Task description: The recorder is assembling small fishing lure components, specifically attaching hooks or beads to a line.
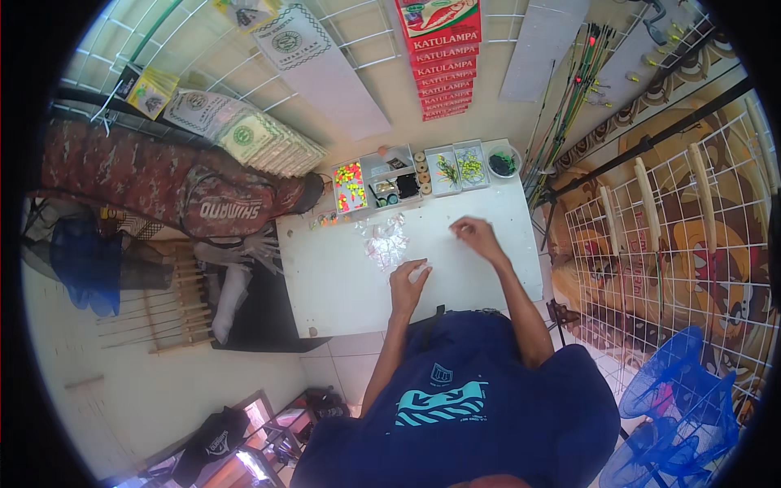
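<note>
My left hand [407, 286] is over the front middle of the white table [325, 285], thumb and index finger closed on a small whitish clear packet [418, 272]. Just beyond it lies a loose pile of small clear plastic packets [386, 242] with pinkish marks. To the right, my right hand [478, 237] is raised over the tabletop, apart from the left. Its fingertips are pinched together and slightly blurred; anything between them is too small to make out.
Along the back edge stand a tray of bright floats [350, 187], a compartment box [394, 189], thread spools [421, 172], a box of yellow-green pieces [469, 165] and a round tub [503, 163]. A camouflage rod bag [220, 195] lies left. Thin rods [569, 106] lean at right.
</note>
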A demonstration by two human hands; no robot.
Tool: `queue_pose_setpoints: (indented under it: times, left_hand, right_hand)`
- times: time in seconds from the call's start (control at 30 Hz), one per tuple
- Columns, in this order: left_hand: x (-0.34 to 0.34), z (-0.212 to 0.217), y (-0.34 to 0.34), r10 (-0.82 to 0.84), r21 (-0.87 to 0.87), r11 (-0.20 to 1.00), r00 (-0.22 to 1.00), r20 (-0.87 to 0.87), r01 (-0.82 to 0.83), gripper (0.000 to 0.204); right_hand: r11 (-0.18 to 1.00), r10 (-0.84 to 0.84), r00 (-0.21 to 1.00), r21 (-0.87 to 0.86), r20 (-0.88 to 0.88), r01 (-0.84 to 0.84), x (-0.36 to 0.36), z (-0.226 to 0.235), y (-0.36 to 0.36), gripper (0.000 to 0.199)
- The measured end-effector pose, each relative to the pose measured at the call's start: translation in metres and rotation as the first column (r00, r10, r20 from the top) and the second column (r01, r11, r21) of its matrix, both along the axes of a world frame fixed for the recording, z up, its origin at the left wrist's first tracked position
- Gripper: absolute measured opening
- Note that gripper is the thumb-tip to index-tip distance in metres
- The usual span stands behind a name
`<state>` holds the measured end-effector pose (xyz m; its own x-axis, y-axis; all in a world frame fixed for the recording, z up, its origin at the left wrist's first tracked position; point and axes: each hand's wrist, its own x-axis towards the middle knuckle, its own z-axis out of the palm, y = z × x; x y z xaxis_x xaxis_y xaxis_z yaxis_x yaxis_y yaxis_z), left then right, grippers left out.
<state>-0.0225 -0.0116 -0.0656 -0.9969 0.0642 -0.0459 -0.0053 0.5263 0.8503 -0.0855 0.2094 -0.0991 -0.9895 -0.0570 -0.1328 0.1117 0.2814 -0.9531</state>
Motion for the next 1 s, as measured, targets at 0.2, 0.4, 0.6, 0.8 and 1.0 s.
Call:
queue_pose_setpoints:
  times: [0.2,0.4,0.6,0.8,1.0]
  left_hand:
    - [-0.009,-0.001,-0.011,0.017,-0.038,0.999,1.0,0.011,-0.016,0.016]
    - [-0.006,-0.005,-0.019,0.045,-0.072,0.996,0.999,0.018,-0.044,0.021]
    - [0.002,-0.029,-0.001,-0.127,-0.167,0.976,0.988,0.092,0.141,0.036]
    - [-0.002,-0.043,0.017,-0.245,-0.254,0.932,0.966,0.082,0.258,0.052]
    - [-0.012,-0.034,0.019,-0.286,-0.283,0.917,0.958,0.019,0.279,0.062]
  right_hand:
    - [0.938,-0.341,0.94,0.078,0.019,0.338,-0.082,-0.011,0.05,0.013]
    - [0.931,-0.242,0.956,0.316,0.164,0.181,-0.134,-0.015,0.037,0.018]
    - [0.649,-0.076,0.978,0.735,-0.193,0.195,-0.139,-0.053,0.033,0.013]
    - [0.697,-0.053,0.989,0.704,-0.141,0.138,-0.134,-0.05,0.038,0.014]
    - [0.817,-0.131,0.975,0.537,-0.182,0.21,-0.135,-0.041,0.044,0.014]
